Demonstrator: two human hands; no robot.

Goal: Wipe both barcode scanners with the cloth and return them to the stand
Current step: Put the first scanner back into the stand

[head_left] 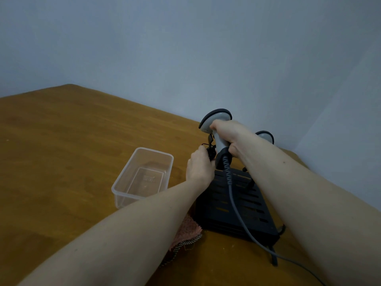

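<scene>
Clear plastic tub (142, 178) on the wooden table (61, 151). Pink cloth (186, 231) beneath the left forearm, beside the black stand (237, 205) near the table's far right edge. Left hand (200, 166) pinches the stand's bracket (210, 146); right hand (227, 136) grasps the grey scanner (214, 120) by its handle. Second scanner (265, 136) behind the right wrist.

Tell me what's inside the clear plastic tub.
Nothing shows inside the clear plastic tub: only its moulded base and the wooden table through it. The left forearm covers its near right corner.
</scene>
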